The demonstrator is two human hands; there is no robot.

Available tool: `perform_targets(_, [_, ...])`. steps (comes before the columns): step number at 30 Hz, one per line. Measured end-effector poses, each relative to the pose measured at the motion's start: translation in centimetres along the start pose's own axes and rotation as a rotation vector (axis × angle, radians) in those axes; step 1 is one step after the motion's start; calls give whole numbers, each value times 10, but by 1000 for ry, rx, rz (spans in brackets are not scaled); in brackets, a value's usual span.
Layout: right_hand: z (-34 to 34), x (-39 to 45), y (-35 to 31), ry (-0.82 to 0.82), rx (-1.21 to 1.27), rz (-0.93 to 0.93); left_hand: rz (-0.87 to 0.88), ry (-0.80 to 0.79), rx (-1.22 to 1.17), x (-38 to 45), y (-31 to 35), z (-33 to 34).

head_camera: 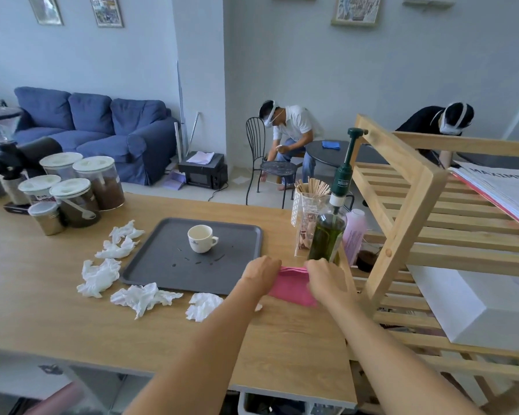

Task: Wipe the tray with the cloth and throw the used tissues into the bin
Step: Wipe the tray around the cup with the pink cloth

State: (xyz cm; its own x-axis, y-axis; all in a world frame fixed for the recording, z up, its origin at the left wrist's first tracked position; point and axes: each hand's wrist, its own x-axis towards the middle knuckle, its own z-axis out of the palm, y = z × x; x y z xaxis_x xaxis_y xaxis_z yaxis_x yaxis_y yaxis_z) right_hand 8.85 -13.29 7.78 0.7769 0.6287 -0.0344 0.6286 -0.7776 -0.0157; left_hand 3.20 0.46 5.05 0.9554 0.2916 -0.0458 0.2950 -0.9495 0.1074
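Five crumpled tissues (144, 296) still ring the dark tray (150, 265) on my worktop (42, 310); nothing looks wiped. My left hand (259, 272) and right hand (324, 275) both pinch the pink cloth (291, 287) beside the tray, which carries spill marks and a cup (201, 238). No bin visible.

The pink folded cloth (291, 287) is partly covered by both hands; their fingers are hidden. No bin shows; the tabletop (42, 319) runs off left.
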Motion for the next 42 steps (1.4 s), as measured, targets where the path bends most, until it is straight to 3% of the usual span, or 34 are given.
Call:
perform_targets(8, [-18,29,-62,31,59,-122,-70,-1,-57,-12,-73,-28])
perform_targets(18, [2,61,-158,-71,173,-234,-232,-22,-63,-39,-176,-21])
perform_targets(28, [31,84,-192,36,227,-168,-247,56,-175,-23,-219,-10])
perform_targets(35, [101,55,-193,-161,250,-132,-222,-108,-315,-66,-215,54])
perform_targets(42, [99,71,-214,-292,329,-223,-113,-200,-433,-65,-239,32])
